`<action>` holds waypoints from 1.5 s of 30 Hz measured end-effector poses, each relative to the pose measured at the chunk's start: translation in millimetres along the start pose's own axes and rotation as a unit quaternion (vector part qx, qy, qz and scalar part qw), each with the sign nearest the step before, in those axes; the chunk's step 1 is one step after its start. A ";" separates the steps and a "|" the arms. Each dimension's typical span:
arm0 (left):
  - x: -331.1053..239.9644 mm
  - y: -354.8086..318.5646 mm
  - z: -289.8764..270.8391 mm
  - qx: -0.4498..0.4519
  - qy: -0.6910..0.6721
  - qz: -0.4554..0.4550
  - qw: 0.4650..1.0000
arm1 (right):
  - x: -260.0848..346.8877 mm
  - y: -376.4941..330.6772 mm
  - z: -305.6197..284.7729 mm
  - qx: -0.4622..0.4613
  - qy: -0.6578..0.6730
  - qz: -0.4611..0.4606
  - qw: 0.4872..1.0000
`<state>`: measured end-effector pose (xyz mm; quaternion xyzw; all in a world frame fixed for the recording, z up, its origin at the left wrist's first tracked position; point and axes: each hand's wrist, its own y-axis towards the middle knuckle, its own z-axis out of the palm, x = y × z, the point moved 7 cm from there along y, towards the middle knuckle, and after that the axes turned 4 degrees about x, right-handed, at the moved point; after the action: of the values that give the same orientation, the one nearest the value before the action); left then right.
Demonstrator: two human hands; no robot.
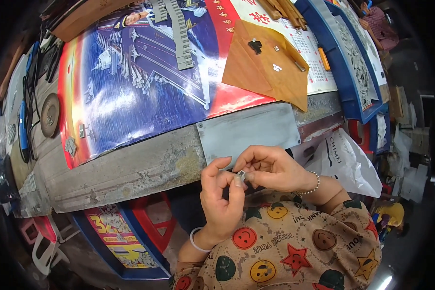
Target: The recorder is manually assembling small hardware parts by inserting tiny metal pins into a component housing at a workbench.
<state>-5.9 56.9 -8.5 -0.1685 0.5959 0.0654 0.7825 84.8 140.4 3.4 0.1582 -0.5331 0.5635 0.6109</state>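
Note:
Both of my hands meet in front of my body, by the near edge of the table, over a small grey metal piece [241, 174]. My left hand [221, 195] pinches it between thumb and forefinger. From the other side, the thumb and fingertips of my right hand [275, 168] close on the same piece. Fingers cover part of it, so its full shape is hidden. Just beyond my hands lies a flat grey metal plate [249, 133] at the table edge. Farther off, a brown paper sheet [261, 67] carries a black part [255, 46] and small pale bits.
A row of grey metal parts [181, 41] lies on a glossy poster [145, 111]. Blue trays with small parts stand at the right [347, 94] and below the table [142, 232]. A round dish [50, 116] sits left; another person [379, 26] is far right.

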 end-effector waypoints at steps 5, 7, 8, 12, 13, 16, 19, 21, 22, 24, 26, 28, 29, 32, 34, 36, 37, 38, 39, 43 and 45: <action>-1.1 2.0 -1.3 -0.027 0.057 0.052 0.997 | -5.7 0.7 0.0 -0.031 -0.028 -0.024 0.999; -5.6 2.8 0.0 -0.023 0.123 0.075 0.989 | -3.3 0.0 -2.1 -0.051 -0.100 -0.077 0.991; -6.6 1.9 -0.8 -0.023 0.123 0.074 0.989 | -2.4 0.0 -1.3 -0.052 -0.099 -0.076 0.991; -4.6 -0.1 3.1 0.032 0.088 0.057 0.994 | 0.3 -1.3 -3.3 -0.083 -0.139 -0.102 0.982; -3.4 -0.1 3.1 0.037 0.044 0.048 0.997 | 0.9 -2.0 -4.1 -0.094 -0.154 -0.115 0.977; -1.7 -1.3 1.9 0.043 0.021 0.015 0.999 | -0.4 -1.5 -3.2 -0.099 -0.141 -0.119 0.978; -1.2 -0.8 1.3 0.041 0.015 0.005 0.999 | -1.0 -2.1 -3.0 -0.103 -0.161 -0.123 0.974; -0.1 0.6 -0.2 0.026 0.021 0.016 0.999 | 1.6 -2.6 -2.0 -0.106 -0.182 -0.134 0.968; -0.8 1.3 -2.0 0.013 0.026 0.027 0.999 | 4.1 -3.2 -1.0 -0.110 -0.204 -0.145 0.962; 0.3 2.6 -2.2 0.016 0.026 0.021 0.999 | 7.0 -4.0 0.8 -0.114 -0.226 -0.152 0.955; 1.2 2.3 -3.2 0.018 0.027 0.016 0.999 | 9.2 -3.9 3.0 -0.116 -0.249 -0.161 0.948; 2.7 2.2 -3.7 0.016 0.004 0.010 1.000 | 10.8 -4.6 3.3 -0.120 -0.250 -0.172 0.945; 2.9 2.6 -2.9 0.017 0.004 0.009 1.000 | 10.6 -4.9 2.5 -0.121 -0.250 -0.171 0.945; 2.1 2.7 -3.4 0.006 -0.023 0.015 1.000 | 9.1 -4.4 2.3 -0.118 -0.247 -0.166 0.947; 1.4 2.4 -3.6 0.003 -0.026 0.019 0.999 | 9.0 -5.0 2.0 -0.129 -0.251 -0.166 0.945; 1.1 3.0 -3.8 0.012 0.004 0.026 1.000 | 8.4 -5.1 2.2 -0.131 -0.248 -0.160 0.946; 0.9 3.2 -2.9 0.021 0.034 0.033 0.999 | 7.5 -4.9 1.8 -0.133 -0.244 -0.155 0.948; 2.0 3.4 -2.4 0.021 0.034 0.033 0.999 | 7.6 -4.5 1.5 -0.133 -0.244 -0.154 0.948; 2.9 3.6 -2.0 0.018 0.052 0.032 0.998 | 6.0 -3.0 0.9 -0.131 -0.255 -0.137 0.948; 4.7 3.5 -3.2 0.009 0.089 0.012 0.996 | -3.9 1.0 1.5 -0.095 -0.258 -0.093 0.957; 5.4 3.0 -5.3 0.012 0.042 -0.009 0.999 | -4.5 2.4 2.1 -0.075 -0.127 -0.061 0.987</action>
<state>-10.2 57.3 -15.5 -0.1669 0.6277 0.0438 0.7591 82.7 137.2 -0.5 0.2149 -0.6365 0.4593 0.5811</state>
